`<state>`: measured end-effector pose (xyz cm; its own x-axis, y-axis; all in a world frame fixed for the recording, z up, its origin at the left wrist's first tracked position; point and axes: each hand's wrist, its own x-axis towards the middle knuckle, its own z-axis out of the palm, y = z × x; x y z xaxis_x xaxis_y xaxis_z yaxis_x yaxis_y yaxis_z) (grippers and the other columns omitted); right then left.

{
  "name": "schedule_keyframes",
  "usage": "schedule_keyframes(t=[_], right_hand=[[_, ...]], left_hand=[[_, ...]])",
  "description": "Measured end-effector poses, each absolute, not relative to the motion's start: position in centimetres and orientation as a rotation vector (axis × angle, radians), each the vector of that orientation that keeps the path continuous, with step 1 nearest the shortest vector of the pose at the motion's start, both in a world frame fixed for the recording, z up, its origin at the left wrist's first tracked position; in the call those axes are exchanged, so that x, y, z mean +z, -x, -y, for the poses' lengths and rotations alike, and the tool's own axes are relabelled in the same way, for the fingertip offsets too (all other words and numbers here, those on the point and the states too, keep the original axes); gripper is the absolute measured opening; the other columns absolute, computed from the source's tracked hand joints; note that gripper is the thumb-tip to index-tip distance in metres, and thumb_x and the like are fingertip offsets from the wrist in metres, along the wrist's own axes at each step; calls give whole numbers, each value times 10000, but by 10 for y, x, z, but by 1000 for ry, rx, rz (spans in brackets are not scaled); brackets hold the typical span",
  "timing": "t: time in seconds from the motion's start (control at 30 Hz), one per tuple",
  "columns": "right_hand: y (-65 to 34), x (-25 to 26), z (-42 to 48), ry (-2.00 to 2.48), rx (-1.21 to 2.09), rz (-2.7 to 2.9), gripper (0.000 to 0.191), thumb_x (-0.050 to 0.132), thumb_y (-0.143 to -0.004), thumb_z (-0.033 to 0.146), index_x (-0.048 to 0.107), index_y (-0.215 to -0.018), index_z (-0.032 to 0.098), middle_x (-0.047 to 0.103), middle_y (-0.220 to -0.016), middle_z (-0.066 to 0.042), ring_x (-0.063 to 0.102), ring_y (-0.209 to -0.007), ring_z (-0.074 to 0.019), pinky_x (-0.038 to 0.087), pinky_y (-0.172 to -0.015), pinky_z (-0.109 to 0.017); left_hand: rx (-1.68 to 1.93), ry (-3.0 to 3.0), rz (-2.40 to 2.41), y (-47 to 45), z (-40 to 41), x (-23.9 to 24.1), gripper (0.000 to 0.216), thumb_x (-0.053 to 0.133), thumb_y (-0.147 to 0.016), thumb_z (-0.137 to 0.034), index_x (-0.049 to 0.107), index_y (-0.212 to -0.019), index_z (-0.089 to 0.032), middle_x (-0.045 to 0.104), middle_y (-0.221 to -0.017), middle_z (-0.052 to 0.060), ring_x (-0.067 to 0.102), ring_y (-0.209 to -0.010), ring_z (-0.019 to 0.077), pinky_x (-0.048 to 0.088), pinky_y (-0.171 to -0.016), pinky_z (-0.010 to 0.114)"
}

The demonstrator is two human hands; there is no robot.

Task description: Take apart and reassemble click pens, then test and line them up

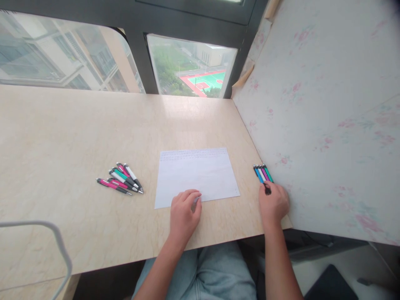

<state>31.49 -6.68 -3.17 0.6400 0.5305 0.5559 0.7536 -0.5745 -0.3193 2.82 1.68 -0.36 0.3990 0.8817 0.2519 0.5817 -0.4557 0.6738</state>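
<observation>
A white sheet of paper [196, 175], with lines of handwriting along its top, lies on the table in front of me. My left hand [185, 209] rests on its lower edge, loosely curved, with a small gap between thumb and forefinger and no object visible in it. At the table's right edge, my right hand [274, 201] is closed over the lower ends of a row of pens [263, 173]. Blue, white, purple and green barrels lie side by side there, clickers pointing away from me. Its fingers hide the pens' dark grips, so how many it grips is unclear.
A loose pile of pens [123, 180] in pink, white and green lies left of the paper. A papered wall [325, 125] borders the table's right side. Windows [192, 66] stand behind the table [93, 129]. A grey curved tube [59, 239] crosses the near left corner.
</observation>
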Motion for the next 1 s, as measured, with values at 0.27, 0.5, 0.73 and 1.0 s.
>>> schedule_keyframes(t=[0.27,0.5,0.73,1.0], right_hand=[[-292,-23,70,2169,-496,1068,239,545,-901,277,740,-935,144,696,-861,-108,548,-660,-193,462,-688,-334],[-197,-13,54,1709,21,1408,132,584,-906,248,705,-907,194,688,-815,-55,544,-586,-147,478,-603,-291],[-164,-16,39,1518,265,1532,139,549,-925,237,684,-916,203,670,-747,-27,559,-565,-146,484,-581,-286],[-170,-21,42,1553,268,1458,126,580,-916,262,684,-898,194,676,-766,-21,565,-587,-142,481,-591,-282]], left_hand=[[840,-2117,-1234,-28,-15,-5,149,558,-875,-159,656,-960,-232,725,-1023,56,647,-958,245,463,-851,431],[1114,-1736,-1179,-22,-9,-2,180,530,-891,-157,677,-969,-223,726,-1006,69,664,-980,213,522,-882,389],[1222,-1626,-1530,31,-29,0,173,539,-890,-229,683,-983,-207,726,-1001,68,670,-870,188,542,-763,327],[1093,-1722,-2039,124,-67,7,234,552,-842,-248,663,-1039,-188,689,-941,72,633,-756,183,521,-674,311]])
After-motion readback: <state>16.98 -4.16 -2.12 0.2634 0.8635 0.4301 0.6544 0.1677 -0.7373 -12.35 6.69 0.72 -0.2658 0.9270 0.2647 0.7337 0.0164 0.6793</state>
